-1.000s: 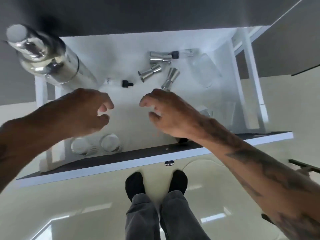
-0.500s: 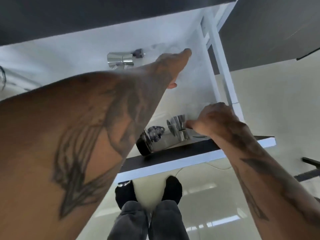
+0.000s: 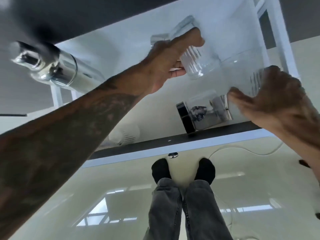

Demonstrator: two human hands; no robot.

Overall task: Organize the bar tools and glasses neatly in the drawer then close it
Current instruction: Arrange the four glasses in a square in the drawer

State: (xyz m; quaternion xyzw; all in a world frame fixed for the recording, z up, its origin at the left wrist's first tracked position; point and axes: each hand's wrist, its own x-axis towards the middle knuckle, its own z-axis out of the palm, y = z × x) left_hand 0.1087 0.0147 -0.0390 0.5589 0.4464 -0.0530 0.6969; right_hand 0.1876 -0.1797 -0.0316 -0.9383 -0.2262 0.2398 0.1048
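Upper centre of the frame: left hand [image 3: 166,59] reaching deep into the open white drawer [image 3: 131,40], fingers curled around a clear ribbed glass [image 3: 199,64], thumb along the top and fingertips tucked under the near side, so a closed hold on the tumbler. Probably lifting or sliding it toward a tidier spot rather than just touching it. Right of the frame: right hand [image 3: 277,99], fingers bent and bunched against a second ribbed glass [image 3: 256,82] near the drawer's right wall; blurred, so hard to say whether actually clasped or merely pressed against it. Lower centre, just inside the dark front edge [image 3: 155,142]: clear jar with a black lid [image 3: 204,113] lying on its side, thumb of the right hand touching its metal end. Upper left: shiny cocktail shaker [image 3: 52,64] lying tilted at the drawer's left side, apart from both hands. Lower left of the drawer, partly behind the forearm: another pale glass [image 3: 126,135], indistinct. Drawer fully pulled out, knob [image 3: 172,155] showing below its front; sorting clearly unfinished, closing not yet due.
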